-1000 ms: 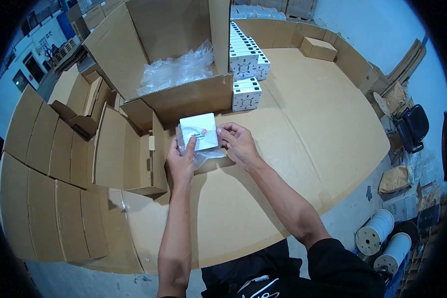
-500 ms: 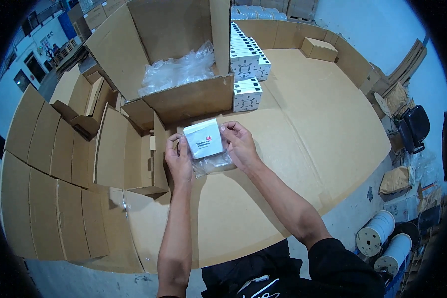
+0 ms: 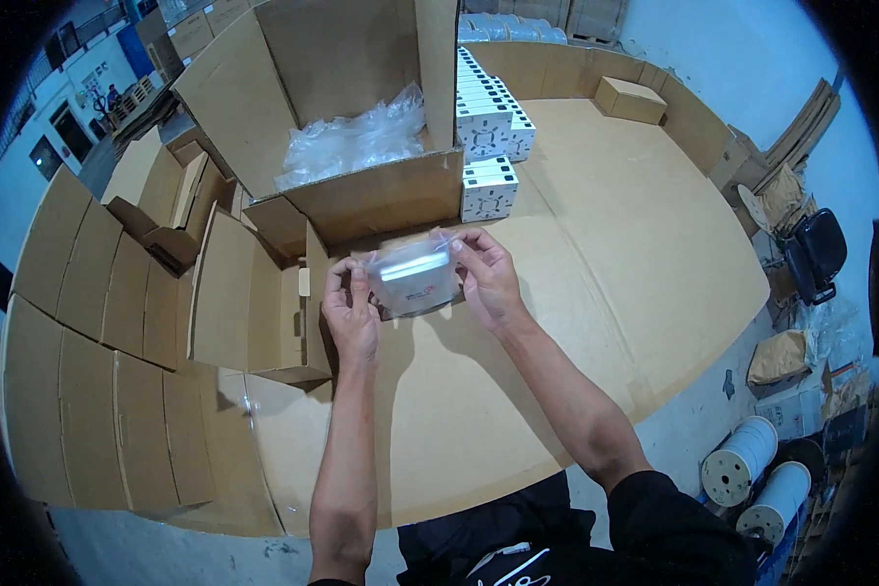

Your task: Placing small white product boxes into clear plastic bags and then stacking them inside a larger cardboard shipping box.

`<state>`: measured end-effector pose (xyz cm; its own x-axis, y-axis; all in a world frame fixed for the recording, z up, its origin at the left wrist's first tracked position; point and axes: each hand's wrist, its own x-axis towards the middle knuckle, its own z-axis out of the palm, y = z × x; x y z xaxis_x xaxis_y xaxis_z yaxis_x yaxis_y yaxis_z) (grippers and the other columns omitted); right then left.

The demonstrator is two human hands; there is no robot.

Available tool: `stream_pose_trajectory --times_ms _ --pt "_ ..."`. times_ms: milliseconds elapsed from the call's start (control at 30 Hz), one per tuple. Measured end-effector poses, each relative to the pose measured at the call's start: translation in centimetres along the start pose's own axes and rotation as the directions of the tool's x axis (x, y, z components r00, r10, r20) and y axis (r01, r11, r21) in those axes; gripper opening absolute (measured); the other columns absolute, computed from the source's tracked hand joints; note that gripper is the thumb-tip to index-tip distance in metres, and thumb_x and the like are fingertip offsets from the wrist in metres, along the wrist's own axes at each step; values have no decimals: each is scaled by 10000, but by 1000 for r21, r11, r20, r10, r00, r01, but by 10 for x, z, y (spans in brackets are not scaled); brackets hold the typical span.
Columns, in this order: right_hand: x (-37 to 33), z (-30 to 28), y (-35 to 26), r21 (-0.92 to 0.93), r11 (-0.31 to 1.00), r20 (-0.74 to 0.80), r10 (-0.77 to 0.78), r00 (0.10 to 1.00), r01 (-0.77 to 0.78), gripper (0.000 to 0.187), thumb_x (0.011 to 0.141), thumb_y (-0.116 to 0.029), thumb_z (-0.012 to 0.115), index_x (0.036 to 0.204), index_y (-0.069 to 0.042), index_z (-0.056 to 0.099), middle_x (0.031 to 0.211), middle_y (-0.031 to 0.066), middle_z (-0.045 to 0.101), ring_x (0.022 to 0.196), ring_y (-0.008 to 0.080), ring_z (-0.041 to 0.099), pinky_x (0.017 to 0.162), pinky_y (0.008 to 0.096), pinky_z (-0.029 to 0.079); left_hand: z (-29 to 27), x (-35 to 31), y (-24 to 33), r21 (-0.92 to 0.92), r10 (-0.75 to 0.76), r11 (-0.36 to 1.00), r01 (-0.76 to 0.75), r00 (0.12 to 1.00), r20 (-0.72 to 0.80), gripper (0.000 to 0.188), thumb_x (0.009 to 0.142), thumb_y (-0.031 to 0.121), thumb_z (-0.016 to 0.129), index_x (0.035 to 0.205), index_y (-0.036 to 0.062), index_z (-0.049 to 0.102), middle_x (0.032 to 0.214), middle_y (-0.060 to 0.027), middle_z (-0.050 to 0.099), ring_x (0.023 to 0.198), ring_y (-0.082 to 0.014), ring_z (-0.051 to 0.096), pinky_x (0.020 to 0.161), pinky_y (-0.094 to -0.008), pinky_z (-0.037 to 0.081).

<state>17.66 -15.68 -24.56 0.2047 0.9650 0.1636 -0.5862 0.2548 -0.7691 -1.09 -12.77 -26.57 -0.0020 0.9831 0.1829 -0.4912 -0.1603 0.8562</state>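
Between my two hands is a clear plastic bag [image 3: 388,266] with a white, squarish flat item [image 3: 418,285] inside it. My left hand [image 3: 354,317] pinches the bag's left corner, thumb against fingers. At the upper right corner, my right hand [image 3: 491,280] grips the plastic the same way. The film blurs the print on the item. Just beyond stands a large open carton [image 3: 381,195] with crumpled clear plastic bags [image 3: 356,137] in it. To the left of my left hand lies an open, long cardboard box [image 3: 264,303].
White patterned boxes [image 3: 488,190] are stacked right of the large carton. A small closed brown box [image 3: 630,100] sits at the table's far edge. Several cardboard boxes [image 3: 88,410] line the left side. White cable spools [image 3: 742,454] and a black chair [image 3: 816,249] are off to the right.
The white item, earlier lying on top of the plastic, now shows through the film around it. My right hand has shifted slightly right, and the bag's upper edge is raised between both hands.
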Motion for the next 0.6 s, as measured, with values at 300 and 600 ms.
stream_pose_trajectory --times_ms 300,600 --pt "1 -3 6 31 999 32 8 999 -9 155 996 -99 657 1143 -54 638 1185 113 685 1147 165 607 1032 338 467 -2 5 -3 -184 -3 983 12 999 52 150 1056 221 587 1176 143 544 1260 -53 644 1182 -167 585 971 -326 474" --pt "-5 6 -9 -426 902 154 144 978 -66 406 937 -45 713 1322 -35 584 1199 66 668 1111 147 623 972 316 507 8 -2 9 174 -75 984 41 979 188 525 901 167 804 1345 68 540 1198 -71 674 1105 -155 632 992 -325 497"
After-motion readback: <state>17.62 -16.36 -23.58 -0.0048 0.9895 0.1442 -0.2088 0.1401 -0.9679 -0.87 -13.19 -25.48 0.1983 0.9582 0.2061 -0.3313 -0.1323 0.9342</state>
